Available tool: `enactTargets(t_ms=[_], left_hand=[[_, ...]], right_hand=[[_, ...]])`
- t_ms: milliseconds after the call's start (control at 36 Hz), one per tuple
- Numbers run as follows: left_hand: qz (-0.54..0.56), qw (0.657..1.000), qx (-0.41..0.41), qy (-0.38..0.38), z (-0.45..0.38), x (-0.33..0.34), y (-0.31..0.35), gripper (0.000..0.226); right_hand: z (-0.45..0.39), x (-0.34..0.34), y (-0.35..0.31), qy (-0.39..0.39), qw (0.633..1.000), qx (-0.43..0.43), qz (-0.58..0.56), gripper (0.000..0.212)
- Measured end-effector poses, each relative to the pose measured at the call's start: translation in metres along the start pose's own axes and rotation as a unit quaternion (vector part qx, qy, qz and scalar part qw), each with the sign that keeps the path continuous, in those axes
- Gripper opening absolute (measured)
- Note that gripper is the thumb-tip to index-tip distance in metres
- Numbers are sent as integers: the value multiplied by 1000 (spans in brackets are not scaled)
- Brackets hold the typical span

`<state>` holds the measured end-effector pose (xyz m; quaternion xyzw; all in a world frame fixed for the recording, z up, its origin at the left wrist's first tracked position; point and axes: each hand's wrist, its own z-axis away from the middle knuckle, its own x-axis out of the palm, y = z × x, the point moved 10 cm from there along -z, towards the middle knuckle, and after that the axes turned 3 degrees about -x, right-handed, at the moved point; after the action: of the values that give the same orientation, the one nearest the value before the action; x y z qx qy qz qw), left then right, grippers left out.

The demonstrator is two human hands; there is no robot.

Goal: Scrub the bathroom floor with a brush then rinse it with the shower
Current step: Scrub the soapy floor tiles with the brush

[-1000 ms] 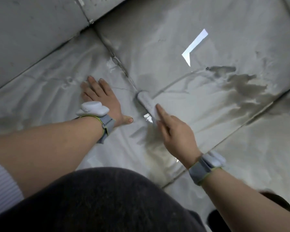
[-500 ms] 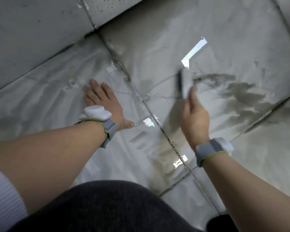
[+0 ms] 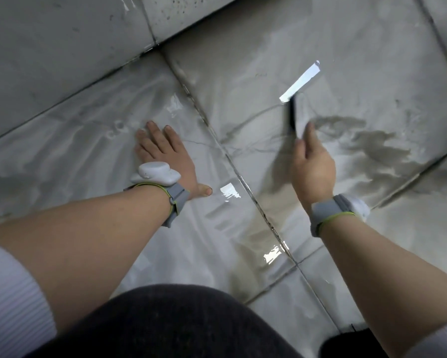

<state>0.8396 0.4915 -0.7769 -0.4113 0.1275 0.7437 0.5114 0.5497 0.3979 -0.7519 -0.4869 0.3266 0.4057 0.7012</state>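
Head view: right hand [image 3: 312, 164] grips brush [image 3: 296, 116] on wet floor [image 3: 243, 73]; left hand [image 3: 165, 156] spread flat; scrubbing seems underway, rinsing undone.

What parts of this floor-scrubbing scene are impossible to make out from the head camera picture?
- Brush handle: head view, hidden inside the right hand, whose grip covers it.
- Brush bristles: blurred, only a dark edge shows.
- Left hand palm: pressed flat on the floor, so its underside is hidden.
- Shower: nowhere in the picture.
- Floor near the person: covered by a dark-clothed knee.
- Both elbows: cut off by the picture edges.
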Motion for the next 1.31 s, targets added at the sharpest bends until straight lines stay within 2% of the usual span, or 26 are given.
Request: enactTargets(t_ms=[56, 111, 139, 250, 278, 333, 361, 389, 417, 472, 500, 528, 556, 611, 639, 667, 750, 778, 861, 889, 972, 1000, 1083, 1167, 1250, 1306], left_hand=[[-4, 1000, -2, -1, 0, 1, 0, 168], [-4, 1000, -3, 9, 0, 0, 0, 169], [-4, 1000, -4, 15, 0, 0, -1, 169], [1, 1000, -1, 20, -2, 2, -1, 169], [1, 1000, -1, 20, -2, 2, -1, 169], [-6, 1000, -3, 21, -1, 1, 1, 169], [-8, 1000, -5, 21, 0, 1, 0, 169], [-9, 1000, -6, 21, 1, 1, -1, 169], [-9, 1000, -6, 20, -1, 0, -2, 169], [-9, 1000, -2, 12, -2, 2, -1, 169], [-8, 1000, -2, 12, -3, 3, -1, 169], [-9, 1000, -3, 10, -3, 3, -1, 170], [-11, 1000, -3, 8, -3, 4, 0, 170], [-13, 1000, -3, 6, -2, 4, 1, 171], [-13, 1000, -4, 4, -1, 3, 1, 171], [-12, 1000, -4, 1, -1, 2, 1, 171], [-15, 1000, -6, -12, -1, 1, 1, 173], [-16, 1000, -8, -17, -2, 1, 1, 174], [-18, 999, -12, -29, -2, 2, 1, 176], [-17, 999, -15, -26, -3, 1, -2, 177], [-16, 1000, -4, -15, -2, 0, 0, 177], [-20, 1000, -5, -15, -2, 1, 0, 178], [-35, 999, -14, -23, -5, 2, 1, 179], [-33, 999, -16, -22, -5, 2, 0, 179], [-30, 999, -13, -23, -4, 2, 0, 178], [-33, 999, -12, -26, -3, 1, 0, 177]], right_hand=[[9, 12, -27, -34, 997, -68, 33, 54], [28, 36, -59, -119, 975, -173, 68, 54], [27, 38, -62, -123, 971, -186, 91, 54], [0, 13, -24, -18, 1000, -19, 4, 53], [8, 15, -29, -24, 999, -40, 21, 55], [40, 39, -49, -107, 978, -165, 69, 57], [53, 45, -49, -145, 964, -204, 85, 57], [57, 42, -40, -145, 961, -213, 98, 57], [49, 31, -25, -117, 971, -182, 102, 55], [27, -4, 27, -20, 999, -15, 45, 53], [25, -17, 50, 25, 998, 53, 23, 52], [29, -25, 57, 43, 996, 79, 17, 52], [36, -23, 53, 28, 998, 56, 23, 52], [62, 1, 30, -66, 994, -70, 43, 54], [72, 7, 30, -95, 989, -98, 63, 55], [73, 4, 43, -90, 989, -83, 79, 55], [73, -31, 104, 39, 990, 132, 4, 53], [80, -32, 109, 47, 988, 145, 1, 53], [116, -7, 81, -73, 996, 2, 53, 56], [122, -6, 86, -80, 994, -1, 68, 56], [148, -30, 139, 16, 985, 173, 14, 53], [158, -29, 142, 24, 983, 183, 3, 54], [188, -11, 129, -45, 992, 117, 22, 56], [211, -6, 152, -28, 981, 189, 13, 58], [232, 11, 131, -83, 988, 122, 46, 61], [243, 10, 140, -70, 982, 169, 43, 60]])
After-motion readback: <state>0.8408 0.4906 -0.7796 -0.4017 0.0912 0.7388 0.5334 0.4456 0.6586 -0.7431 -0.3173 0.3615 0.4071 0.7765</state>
